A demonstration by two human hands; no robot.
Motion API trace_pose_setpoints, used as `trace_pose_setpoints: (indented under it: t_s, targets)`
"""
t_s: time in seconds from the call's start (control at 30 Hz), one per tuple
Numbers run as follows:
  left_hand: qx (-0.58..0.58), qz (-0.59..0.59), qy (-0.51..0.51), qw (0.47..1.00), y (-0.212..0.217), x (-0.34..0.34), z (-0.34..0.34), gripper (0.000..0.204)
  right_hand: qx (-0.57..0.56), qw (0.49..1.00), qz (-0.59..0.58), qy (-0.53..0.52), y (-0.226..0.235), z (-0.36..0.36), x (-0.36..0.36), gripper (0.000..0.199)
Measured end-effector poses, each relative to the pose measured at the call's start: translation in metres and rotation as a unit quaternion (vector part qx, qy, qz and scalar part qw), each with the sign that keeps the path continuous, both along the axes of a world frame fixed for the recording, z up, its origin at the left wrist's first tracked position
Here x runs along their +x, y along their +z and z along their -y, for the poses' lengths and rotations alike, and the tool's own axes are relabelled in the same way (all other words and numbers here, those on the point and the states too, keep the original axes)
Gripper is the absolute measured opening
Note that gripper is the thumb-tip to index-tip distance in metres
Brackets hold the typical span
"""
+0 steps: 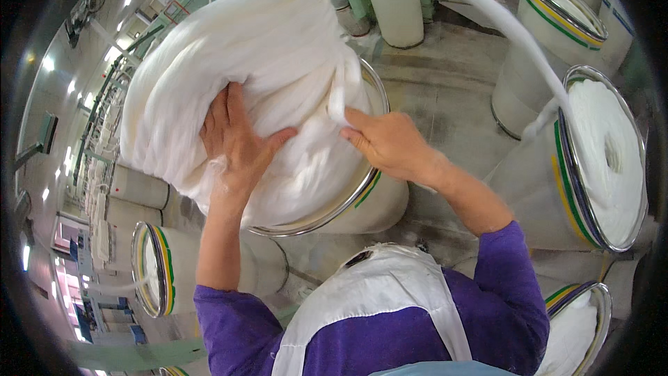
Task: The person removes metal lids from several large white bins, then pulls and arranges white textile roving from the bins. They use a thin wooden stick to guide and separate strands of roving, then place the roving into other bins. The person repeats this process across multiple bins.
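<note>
1. Factory hall around the work, curved by the lens, with black corners; far-left machinery too small and blurred to name. Grey, worn floor (452,97) beyond the hands.
2. At centre, a tall, pale, smooth-walled can (379,212) with a shiny metal rim; much of the rim covered, the base hidden.
3. Other pale cans to both sides, banded in green and yellow. In the right-hand can (529,188), a white coil (595,146) with a round hole in the middle. Another can cut off at lower right.
4. On and over the central can's mouth, tipped up and leaning left, a big fibre mass (236,42): bright white, soft, matte, folded in thick layers, with a deep hollow near the middle.
5. Purple garment (508,271) and white apron (390,282), cut off by the lower edge.
6. Overhead at right, a thick, fluffy white rope (515,28), its upper end out of view.
7. Left hand (243,139) flat against the mass, fingers spread and not gripping, tips partly lost in the hollow.
8. Right hand (396,143) with thumb and forefinger pinching; other fingers curled, partly hidden.
9. In that pinch, a narrow, ribbon-like strand (337,94) along the mass's right side.
</note>
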State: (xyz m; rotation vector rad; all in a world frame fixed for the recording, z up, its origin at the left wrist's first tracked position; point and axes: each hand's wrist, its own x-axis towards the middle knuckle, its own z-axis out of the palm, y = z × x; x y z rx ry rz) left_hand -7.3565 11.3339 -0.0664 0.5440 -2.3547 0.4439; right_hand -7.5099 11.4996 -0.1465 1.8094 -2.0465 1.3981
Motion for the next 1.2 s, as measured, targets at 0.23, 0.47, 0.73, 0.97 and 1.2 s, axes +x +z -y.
trace_pose_setpoints:
  t_s: [0.23,0.47,0.73,0.97,1.2]
  targets:
    - [-0.119,-0.016,0.058,0.991,0.016,-0.014,0.027,0.078,0.179,0.983,-0.04,-0.028,-0.024,0.006,-0.002,0.039]
    - [-0.155,-0.076,-0.018,0.985,0.045,-0.032,0.06,0.074,0.244,0.967,-0.025,-0.064,-0.05,-0.004,0.008,0.046]
    - [0.072,0.024,-0.355,0.932,0.0,0.082,0.025,0.052,0.004,0.884,0.459,0.088,-0.024,-0.026,0.088,0.041]
    - [0.339,-0.336,-0.153,0.865,-0.121,0.252,0.093,0.02,-0.08,0.938,0.337,-0.016,-0.001,0.017,0.146,0.046]
    - [0.275,-0.13,-0.428,0.851,-0.103,0.229,0.108,0.029,-0.139,0.922,0.302,-0.199,-0.005,0.042,0.158,0.038]
